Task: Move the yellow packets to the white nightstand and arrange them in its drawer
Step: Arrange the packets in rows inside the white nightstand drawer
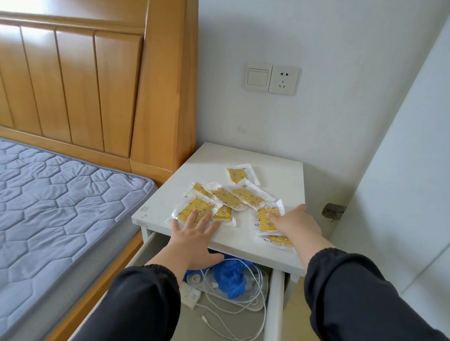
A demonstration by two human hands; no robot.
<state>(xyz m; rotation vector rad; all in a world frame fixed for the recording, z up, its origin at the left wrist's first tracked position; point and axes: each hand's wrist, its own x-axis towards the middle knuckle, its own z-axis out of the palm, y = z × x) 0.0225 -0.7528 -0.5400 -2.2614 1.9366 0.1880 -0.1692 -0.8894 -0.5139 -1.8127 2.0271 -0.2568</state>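
Note:
Several yellow packets point(228, 198) in clear wrappers lie scattered on top of the white nightstand point(278, 176). Its drawer point(274, 309) is pulled out below the top. My left hand point(193, 240) lies flat with spread fingers, its fingertips on the nearest left packet point(193, 208) at the front edge. My right hand point(294, 225) rests palm down on another packet point(266, 219) at the right, fingers apart. One more packet point(277, 240) lies just below that hand. Neither hand grips anything.
The drawer holds a blue crumpled bag point(230, 278), white cables point(241, 324) and a small white box point(190, 295). A wooden bed with a grey mattress point(34, 206) stands at the left. A wall point(427, 163) and a socket plate point(271, 78) are close at the right and behind.

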